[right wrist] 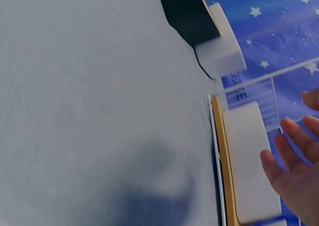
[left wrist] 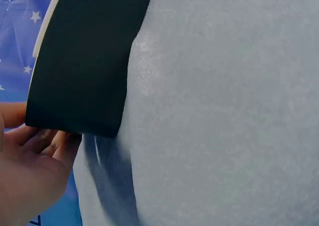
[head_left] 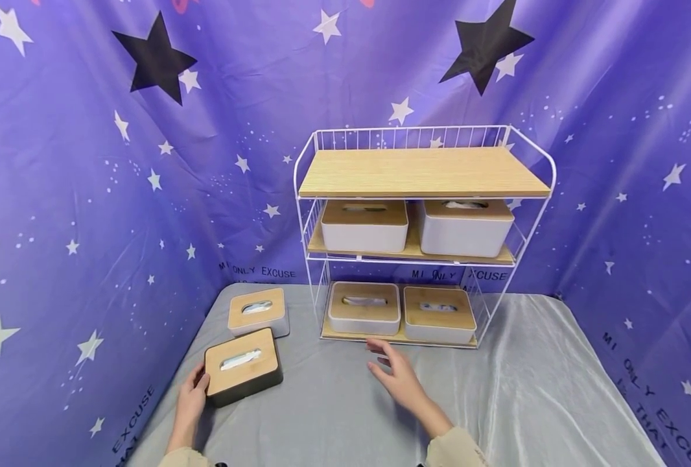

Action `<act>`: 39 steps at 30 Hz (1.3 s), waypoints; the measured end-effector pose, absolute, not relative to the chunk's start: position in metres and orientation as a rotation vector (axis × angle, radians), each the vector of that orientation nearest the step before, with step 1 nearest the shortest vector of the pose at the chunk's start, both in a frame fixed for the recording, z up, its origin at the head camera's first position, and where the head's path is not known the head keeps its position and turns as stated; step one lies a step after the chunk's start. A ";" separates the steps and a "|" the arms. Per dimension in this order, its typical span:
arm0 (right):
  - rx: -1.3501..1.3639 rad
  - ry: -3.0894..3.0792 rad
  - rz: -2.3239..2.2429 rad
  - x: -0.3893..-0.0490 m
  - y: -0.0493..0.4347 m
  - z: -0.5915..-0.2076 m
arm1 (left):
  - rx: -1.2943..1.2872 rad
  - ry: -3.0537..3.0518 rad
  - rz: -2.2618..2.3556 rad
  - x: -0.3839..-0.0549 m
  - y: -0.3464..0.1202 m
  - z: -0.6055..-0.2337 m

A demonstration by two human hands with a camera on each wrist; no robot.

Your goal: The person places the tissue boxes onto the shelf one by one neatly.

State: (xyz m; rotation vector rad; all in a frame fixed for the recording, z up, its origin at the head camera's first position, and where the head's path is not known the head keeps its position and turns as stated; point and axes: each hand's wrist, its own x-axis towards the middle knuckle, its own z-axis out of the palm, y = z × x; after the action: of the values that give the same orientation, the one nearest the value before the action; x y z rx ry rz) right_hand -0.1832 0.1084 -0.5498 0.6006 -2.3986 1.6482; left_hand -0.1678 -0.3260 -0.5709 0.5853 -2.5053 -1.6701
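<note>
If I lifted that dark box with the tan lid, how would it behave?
The dark box would probably stay stiff, as its walls show no buckling where the left hand grips. It seems unlikely to roll or tip, being low and broad. The white filling peeking through may be soft and light, looking like tissue.

Purple curtain (head_left: 252, 224) bore black capitals: "MI ONLY EXCUSE" at back, left of shelf (head_left: 424, 172); repeated behind shelf, partly blocked; "EXCUSE" low on left side; "MI ONLY", "THAT" on right side.
</note>
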 end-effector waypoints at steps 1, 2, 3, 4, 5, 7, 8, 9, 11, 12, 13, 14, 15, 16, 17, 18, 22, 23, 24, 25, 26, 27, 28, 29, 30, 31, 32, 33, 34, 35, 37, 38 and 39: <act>0.632 -2.403 1.646 -0.184 0.105 -0.551 | 0.582 -2.509 -1.676 -0.167 -0.327 -0.572; 0.657 -2.406 1.646 -0.184 0.101 -0.551 | 0.576 -2.511 -1.681 -0.167 -0.328 -0.572; 0.684 -2.405 1.645 -0.184 0.097 -0.552 | 0.569 -2.510 -1.686 -0.167 -0.328 -0.572; 0.706 -2.408 1.648 -0.184 0.094 -0.553 | 0.561 -2.510 -1.692 -0.166 -0.328 -0.572; 0.725 -2.413 1.647 -0.184 0.090 -0.554 | 0.543 -2.505 -1.698 -0.166 -0.328 -0.572; 0.747 -2.426 1.666 -0.183 0.084 -0.556 | 0.525 -2.512 -1.717 -0.166 -0.327 -0.572; 0.754 -2.433 1.683 -0.182 0.081 -0.556 | 0.518 -2.511 -1.727 -0.166 -0.326 -0.572; 0.763 -2.438 1.700 -0.180 0.078 -0.557 | 0.510 -2.517 -1.735 -0.165 -0.325 -0.573; 0.771 -2.451 1.739 -0.178 0.075 -0.558 | 0.473 -2.520 -1.748 -0.167 -0.320 -0.573; 0.772 -2.455 1.760 -0.177 0.073 -0.559 | 0.459 -2.528 -1.748 -0.168 -0.317 -0.573; 0.776 -2.462 1.774 -0.176 0.070 -0.560 | 0.445 -2.532 -1.749 -0.169 -0.314 -0.573; 0.777 -2.473 1.790 -0.175 0.068 -0.561 | 0.424 -2.531 -1.762 -0.170 -0.310 -0.573; 0.784 -2.482 1.805 -0.174 0.066 -0.562 | 0.408 -2.541 -1.774 -0.170 -0.307 -0.572; 0.794 -2.490 1.822 -0.173 0.063 -0.563 | 0.387 -2.545 -1.779 -0.171 -0.303 -0.572; 0.801 -2.500 1.837 -0.172 0.060 -0.565 | 0.369 -2.555 -1.777 -0.172 -0.299 -0.572; 0.813 -2.514 1.845 -0.171 0.058 -0.566 | 0.360 -2.568 -1.785 -0.172 -0.295 -0.572; 0.877 -2.599 1.877 -0.167 0.048 -0.570 | 0.262 -2.591 -1.844 -0.171 -0.277 -0.574; 0.882 -2.631 1.872 -0.166 0.047 -0.570 | 0.237 -2.598 -1.865 -0.169 -0.272 -0.574; 0.883 -2.662 1.867 -0.164 0.046 -0.571 | 0.212 -2.605 -1.889 -0.168 -0.267 -0.574; 0.875 -2.678 1.887 -0.163 0.044 -0.571 | 0.193 -2.614 -1.902 -0.166 -0.263 -0.575; 0.859 -2.681 1.903 -0.162 0.044 -0.572 | 0.182 -2.622 -1.917 -0.165 -0.259 -0.574; 0.827 -2.679 1.925 -0.161 0.043 -0.572 | 0.180 -2.645 -1.907 -0.163 -0.256 -0.574; 0.791 -2.665 1.960 -0.159 0.044 -0.573 | 0.170 -2.659 -1.898 -0.162 -0.253 -0.574; 0.752 -2.639 2.010 -0.159 0.045 -0.574 | 0.170 -2.678 -1.879 -0.160 -0.250 -0.574; 0.714 -2.610 2.057 -0.158 0.046 -0.576 | 0.168 -2.695 -1.865 -0.159 -0.247 -0.575; 0.680 -2.574 2.101 -0.158 0.047 -0.578 | 0.154 -2.709 -1.851 -0.158 -0.245 -0.575; 0.647 -2.552 2.117 -0.158 0.049 -0.580 | 0.129 -2.720 -1.841 -0.157 -0.242 -0.575; 0.617 -2.538 2.131 -0.158 0.051 -0.583 | 0.102 -2.726 -1.839 -0.156 -0.240 -0.575; 0.593 -2.523 2.138 -0.158 0.053 -0.586 | 0.069 -2.724 -1.848 -0.155 -0.237 -0.575; 0.570 -2.511 2.134 -0.159 0.055 -0.589 | 0.047 -2.727 -1.852 -0.155 -0.234 -0.575; 0.521 -2.495 2.101 -0.160 0.060 -0.593 | -0.010 -2.711 -1.878 -0.155 -0.228 -0.574; 0.497 -2.490 2.080 -0.160 0.062 -0.594 | -0.029 -2.697 -1.898 -0.155 -0.224 -0.574; 0.473 -2.480 2.066 -0.160 0.065 -0.595 | -0.049 -2.684 -1.913 -0.155 -0.221 -0.572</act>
State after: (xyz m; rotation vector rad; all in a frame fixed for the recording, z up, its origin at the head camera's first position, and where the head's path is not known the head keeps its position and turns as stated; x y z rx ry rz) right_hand -0.1598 0.0650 -0.5950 0.4733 -2.4797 2.0657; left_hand -0.1549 -0.2209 -0.5724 -0.0491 -2.6843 -1.9131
